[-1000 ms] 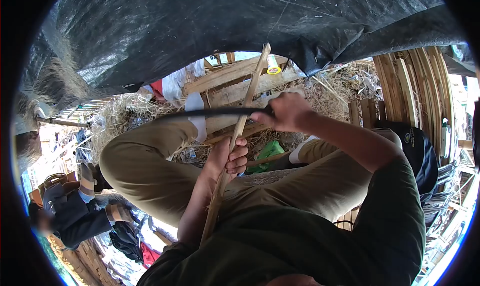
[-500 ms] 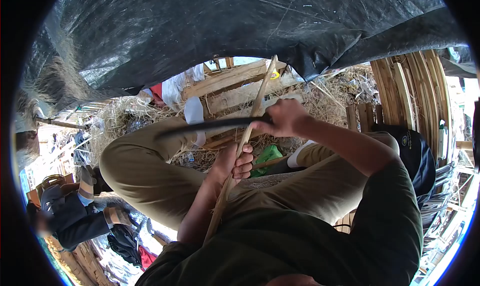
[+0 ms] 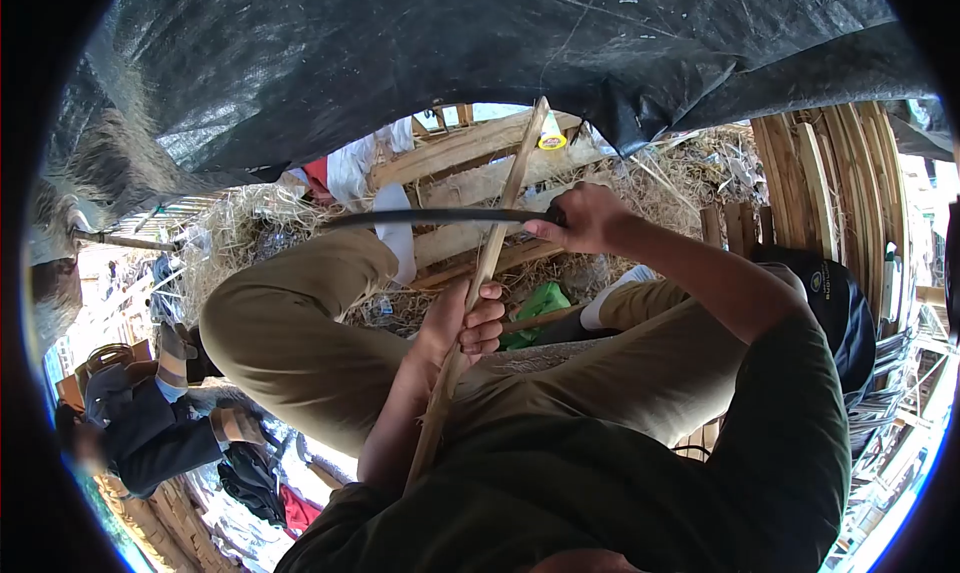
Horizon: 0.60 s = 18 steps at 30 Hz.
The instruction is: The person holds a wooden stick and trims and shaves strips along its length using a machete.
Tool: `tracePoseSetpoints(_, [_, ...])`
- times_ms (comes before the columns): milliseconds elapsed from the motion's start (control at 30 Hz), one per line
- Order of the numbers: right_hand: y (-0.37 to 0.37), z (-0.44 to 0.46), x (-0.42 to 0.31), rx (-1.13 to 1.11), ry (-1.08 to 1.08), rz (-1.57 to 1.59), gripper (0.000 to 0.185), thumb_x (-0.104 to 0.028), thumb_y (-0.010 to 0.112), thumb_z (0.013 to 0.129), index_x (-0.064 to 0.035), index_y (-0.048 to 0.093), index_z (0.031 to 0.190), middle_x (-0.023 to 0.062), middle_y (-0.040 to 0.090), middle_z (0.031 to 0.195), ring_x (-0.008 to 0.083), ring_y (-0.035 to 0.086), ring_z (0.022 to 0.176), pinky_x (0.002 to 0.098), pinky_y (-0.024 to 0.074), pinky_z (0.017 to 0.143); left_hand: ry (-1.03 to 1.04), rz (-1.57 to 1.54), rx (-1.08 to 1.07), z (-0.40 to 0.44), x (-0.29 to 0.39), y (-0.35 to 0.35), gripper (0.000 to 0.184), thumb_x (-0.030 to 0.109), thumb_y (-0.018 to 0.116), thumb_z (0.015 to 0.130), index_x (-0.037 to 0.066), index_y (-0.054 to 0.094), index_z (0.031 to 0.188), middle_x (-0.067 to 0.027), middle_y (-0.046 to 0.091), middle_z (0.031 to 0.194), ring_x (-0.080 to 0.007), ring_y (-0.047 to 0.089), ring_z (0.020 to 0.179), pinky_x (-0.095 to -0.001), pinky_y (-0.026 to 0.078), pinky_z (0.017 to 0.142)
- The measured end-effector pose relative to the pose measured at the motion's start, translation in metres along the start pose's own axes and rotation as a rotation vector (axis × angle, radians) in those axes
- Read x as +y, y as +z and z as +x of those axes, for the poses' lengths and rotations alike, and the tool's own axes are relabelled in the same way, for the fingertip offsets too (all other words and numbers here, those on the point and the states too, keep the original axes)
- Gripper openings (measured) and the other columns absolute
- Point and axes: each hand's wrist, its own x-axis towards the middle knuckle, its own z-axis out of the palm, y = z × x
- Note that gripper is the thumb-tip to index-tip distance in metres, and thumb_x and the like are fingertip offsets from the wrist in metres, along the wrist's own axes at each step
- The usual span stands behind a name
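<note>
In my left hand (image 3: 466,325) a long, pale wooden strip (image 3: 510,193) is gripped around its middle, fingers wrapped tight. Its lower end rests near my torso and its upper end points away from me. My right hand (image 3: 588,219) is closed around the handle of a long, dark, slightly curved machete (image 3: 430,216). The blade lies across the strip above my left hand, pointing left; I cannot tell whether it touches the wood. Most of the handle is hidden by my fingers.
A black tarp (image 3: 400,53) hangs low ahead. Boards (image 3: 470,158) and straw (image 3: 240,223) cover the ground beyond my legs. Stacked planks (image 3: 865,183) and a black bag (image 3: 825,293) are at right, a green plastic bag (image 3: 540,308) between my legs. Another person (image 3: 150,423) sits at left.
My right hand and the machete have moved away from my body, further up the strip, and the blade is more level. My left hand keeps its grip, with the strip barely shifted.
</note>
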Motion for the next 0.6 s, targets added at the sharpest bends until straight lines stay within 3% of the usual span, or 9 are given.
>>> tracePoseSetpoints(33, [-0.003, 0.006, 0.000, -0.068, 0.050, -0.085, 0.095, -0.084, 0.028, 0.087, 0.0007, 0.071, 0.090, 0.0206, 0.069, 0.086, 0.0320, 0.071, 0.091, 0.0443, 0.0558, 0.082, -0.013, 0.013, 0.032, -0.001, 0.000, 0.002, 0.026, 0.029, 0.032, 0.104, 0.017, 0.048, 0.086, 0.0084, 0.035, 0.053, -0.0041, 0.029, 0.036, -0.0217, 0.027, 0.033])
tracePoseSetpoints(167, [-0.002, 0.034, 0.061, 0.071, 0.303, -0.053, 0.095, -0.084, 0.028, 0.087, -0.0006, 0.072, 0.089, 0.0173, 0.069, 0.082, 0.0253, 0.071, 0.092, 0.0440, 0.0563, 0.082, -0.007, -0.011, 0.019, -0.007, 0.000, 0.002, 0.027, 0.031, 0.033, 0.104, 0.018, 0.047, 0.084, 0.0089, 0.035, 0.053, -0.0037, 0.029, 0.036, -0.0209, 0.026, 0.034])
tracePoseSetpoints(267, [-0.009, 0.031, 0.061, 0.037, 0.368, 0.051, 0.094, -0.084, 0.028, 0.088, -0.0008, 0.072, 0.089, 0.0159, 0.069, 0.081, 0.0241, 0.071, 0.093, 0.0437, 0.0566, 0.081, -0.001, 0.014, 0.016, -0.009, 0.003, 0.001, 0.028, 0.034, 0.033, 0.104, 0.019, 0.044, 0.083, 0.0096, 0.032, 0.053, -0.0037, 0.027, 0.037, -0.0208, 0.024, 0.034])
tracePoseSetpoints(300, [-0.011, 0.022, 0.047, 0.039, 0.340, 0.185, 0.093, -0.083, 0.027, 0.089, -0.0017, 0.072, 0.090, 0.0162, 0.069, 0.083, 0.0262, 0.071, 0.092, 0.0442, 0.0567, 0.081, 0.010, 0.009, -0.011, -0.011, 0.005, -0.002, 0.028, 0.034, 0.033, 0.104, 0.019, 0.044, 0.083, 0.0095, 0.032, 0.053, -0.0037, 0.027, 0.037, -0.0208, 0.024, 0.034])
tracePoseSetpoints(400, [-0.020, 0.004, -0.002, -0.105, 0.243, 0.060, 0.093, -0.082, 0.026, 0.090, -0.0017, 0.072, 0.091, 0.0163, 0.070, 0.085, 0.0282, 0.071, 0.092, 0.0438, 0.0567, 0.080, 0.042, 0.031, -0.017, -0.012, 0.008, 0.004, 0.028, 0.035, 0.033, 0.104, 0.020, 0.044, 0.083, 0.0095, 0.031, 0.053, -0.0038, 0.026, 0.038, -0.0213, 0.024, 0.035])
tracePoseSetpoints(500, [-0.001, 0.004, 0.014, 0.101, -0.060, -0.100, 0.093, -0.082, 0.026, 0.089, -0.0007, 0.072, 0.089, 0.0188, 0.070, 0.086, 0.0310, 0.071, 0.090, 0.0436, 0.0568, 0.080, 0.009, 0.033, 0.029, -0.013, 0.001, 0.007, 0.027, 0.036, 0.032, 0.103, 0.020, 0.044, 0.084, 0.0097, 0.030, 0.054, -0.0039, 0.025, 0.039, -0.0217, 0.023, 0.036])
tracePoseSetpoints(600, [-0.004, 0.032, 0.058, 0.182, 0.287, -0.046, 0.092, -0.082, 0.032, 0.088, 0.0002, 0.072, 0.088, 0.0218, 0.069, 0.086, 0.0336, 0.070, 0.092, 0.0447, 0.0565, 0.081, -0.013, 0.042, -0.007, -0.012, 0.001, -0.001, 0.027, 0.037, 0.032, 0.104, 0.021, 0.044, 0.086, 0.0097, 0.032, 0.055, -0.0042, 0.026, 0.040, -0.0216, 0.023, 0.038])
